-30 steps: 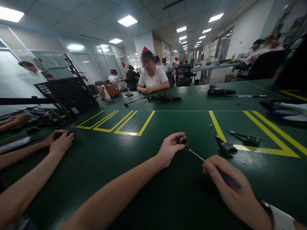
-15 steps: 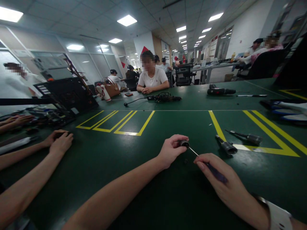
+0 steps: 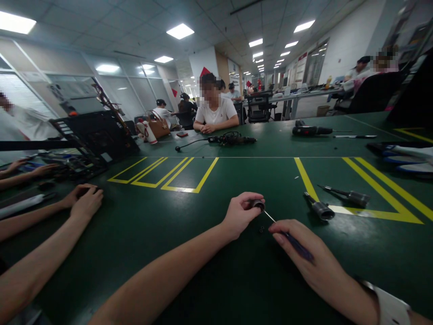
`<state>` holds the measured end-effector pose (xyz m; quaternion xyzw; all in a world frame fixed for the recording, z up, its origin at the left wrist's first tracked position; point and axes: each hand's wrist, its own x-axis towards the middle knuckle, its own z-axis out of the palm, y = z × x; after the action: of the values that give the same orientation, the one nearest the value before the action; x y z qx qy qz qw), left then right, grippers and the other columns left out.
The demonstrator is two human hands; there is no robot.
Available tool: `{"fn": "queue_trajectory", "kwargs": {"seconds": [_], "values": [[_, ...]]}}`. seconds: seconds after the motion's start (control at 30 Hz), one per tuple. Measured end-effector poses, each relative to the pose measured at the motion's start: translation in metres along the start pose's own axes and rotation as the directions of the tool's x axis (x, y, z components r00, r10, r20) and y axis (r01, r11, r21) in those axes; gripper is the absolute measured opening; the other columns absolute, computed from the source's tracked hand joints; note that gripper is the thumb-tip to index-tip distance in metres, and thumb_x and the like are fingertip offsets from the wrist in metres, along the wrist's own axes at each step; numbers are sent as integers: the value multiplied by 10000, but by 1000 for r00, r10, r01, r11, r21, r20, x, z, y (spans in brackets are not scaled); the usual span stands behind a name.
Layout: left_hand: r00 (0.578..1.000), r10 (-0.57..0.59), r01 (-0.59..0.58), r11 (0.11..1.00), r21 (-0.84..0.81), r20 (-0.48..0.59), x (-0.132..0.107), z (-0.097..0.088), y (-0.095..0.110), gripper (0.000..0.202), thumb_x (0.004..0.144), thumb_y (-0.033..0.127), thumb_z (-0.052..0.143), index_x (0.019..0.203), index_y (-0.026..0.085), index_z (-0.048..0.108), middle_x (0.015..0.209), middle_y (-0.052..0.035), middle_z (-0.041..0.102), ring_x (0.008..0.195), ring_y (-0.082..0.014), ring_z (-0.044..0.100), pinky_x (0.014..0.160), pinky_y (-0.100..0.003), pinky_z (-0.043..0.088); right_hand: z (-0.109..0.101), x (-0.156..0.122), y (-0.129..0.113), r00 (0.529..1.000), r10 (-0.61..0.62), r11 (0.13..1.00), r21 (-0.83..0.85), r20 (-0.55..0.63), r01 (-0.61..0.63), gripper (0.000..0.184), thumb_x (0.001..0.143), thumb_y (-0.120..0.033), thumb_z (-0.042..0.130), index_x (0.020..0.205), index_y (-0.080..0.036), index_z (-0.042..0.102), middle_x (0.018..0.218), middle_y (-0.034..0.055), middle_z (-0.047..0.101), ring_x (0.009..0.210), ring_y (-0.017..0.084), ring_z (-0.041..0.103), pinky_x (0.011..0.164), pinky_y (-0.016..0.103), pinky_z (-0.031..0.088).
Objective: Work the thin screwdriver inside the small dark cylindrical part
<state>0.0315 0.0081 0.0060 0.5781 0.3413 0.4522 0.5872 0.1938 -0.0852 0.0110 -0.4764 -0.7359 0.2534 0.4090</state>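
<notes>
My left hand (image 3: 241,213) pinches a small dark metal cylinder (image 3: 258,205) just above the green table (image 3: 189,253). My right hand (image 3: 306,257) is closed round the dark handle of a thin screwdriver (image 3: 287,235). The screwdriver's fine shaft points up and left, and its tip sits at the open end of the cylinder. Two tiny dark parts (image 3: 261,229) lie on the table between my hands.
Two grey-handled tools (image 3: 320,209) (image 3: 352,196) lie to the right on yellow floor-style markings. A neighbour's forearms and hands (image 3: 81,201) rest at the left near an open computer case (image 3: 91,140). A person (image 3: 214,108) sits across the table behind a cable bundle (image 3: 230,138); a power driver (image 3: 309,130) lies far right.
My right hand has moved left and up, bringing the screwdriver tip from a gap away to the mouth of the cylinder. My left hand has stayed nearly in place.
</notes>
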Motion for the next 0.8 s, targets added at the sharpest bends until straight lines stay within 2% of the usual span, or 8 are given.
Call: {"fn": "queue_trajectory", "kwargs": {"seconds": [0.2, 0.47, 0.8], "values": [[1000, -25, 25, 1000, 11, 8, 0, 0, -1, 266, 675, 28, 633, 916, 136, 669, 934, -78, 693, 936, -206, 649, 892, -401, 486, 3, -1, 3, 1000, -8, 999, -37, -20, 7, 153, 900, -252, 480, 989, -253, 604, 937, 52, 662, 865, 210, 631, 749, 365, 535], [998, -43, 44, 999, 13, -53, 1, 2, -3, 219, 689, 40, 625, 882, 129, 678, 880, -74, 707, 921, -207, 660, 882, -384, 499, 3, -1, 3, 999, -41, 998, -53, -35, 39, 160, 890, -247, 494, 991, -249, 617, 929, 61, 670, 852, 213, 632, 731, 367, 539], [1000, -29, 29, 999, 36, 2, 2, -3, -7, 232, 717, 54, 617, 927, 133, 673, 949, -86, 697, 954, -214, 652, 876, -391, 505, 2, -2, 2, 1000, -30, 996, -80, 5, 30, 163, 900, -246, 479, 1013, -256, 596, 945, 51, 660, 875, 209, 625, 745, 366, 533]]}}
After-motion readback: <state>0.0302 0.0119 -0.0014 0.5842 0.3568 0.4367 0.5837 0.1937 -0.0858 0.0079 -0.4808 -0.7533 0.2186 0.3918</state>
